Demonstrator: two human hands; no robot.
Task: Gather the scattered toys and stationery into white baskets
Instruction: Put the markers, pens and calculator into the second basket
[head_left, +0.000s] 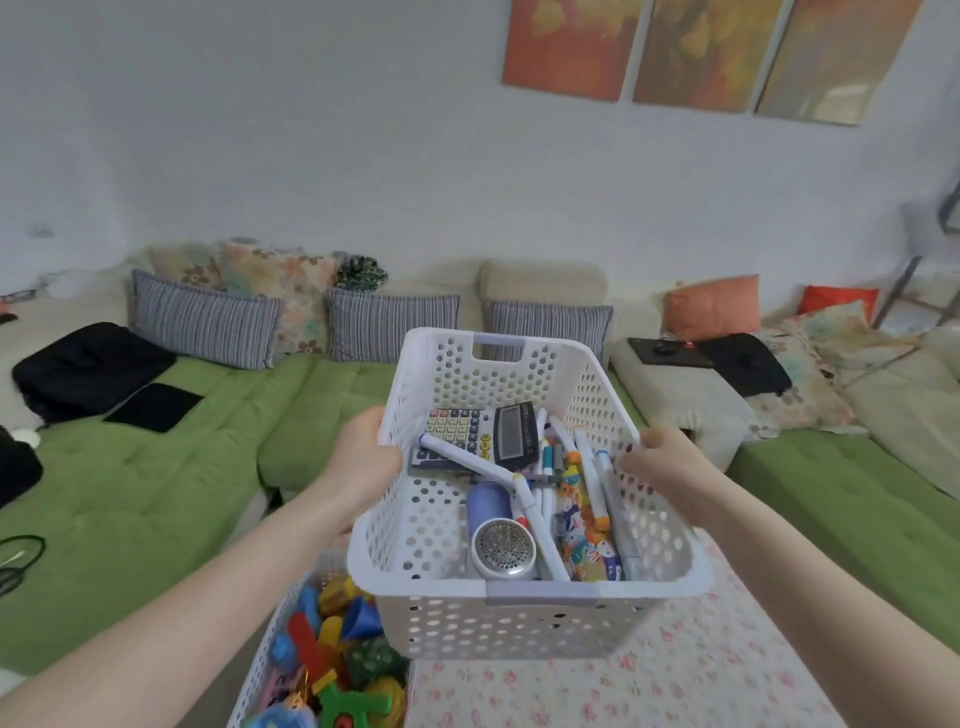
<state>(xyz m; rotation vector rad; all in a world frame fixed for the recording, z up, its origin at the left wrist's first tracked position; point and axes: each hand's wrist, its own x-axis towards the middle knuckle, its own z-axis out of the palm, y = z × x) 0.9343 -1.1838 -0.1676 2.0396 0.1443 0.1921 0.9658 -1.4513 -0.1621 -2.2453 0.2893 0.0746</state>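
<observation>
I hold a white perforated basket (415, 525) up in the air in front of me. My left hand (363, 457) grips its left rim and my right hand (662, 460) grips its right rim. Inside lie a calculator (480, 434), several white marker pens (589, 467), a lilac lint shaver (498, 530) and a colourful pencil case (589, 540). Below it, at the lower left, a second white basket (260, 665) stands full of bright plastic toys (332, 654); the held basket covers its right part.
A floral cloth (649, 686) lies under the baskets. Green mattresses (156, 467) run along the wall with striped cushions (202, 322), black bags (88, 369) and a black tablet (153, 400). An orange cushion (711, 306) and a beige pouffe (680, 395) sit to the right.
</observation>
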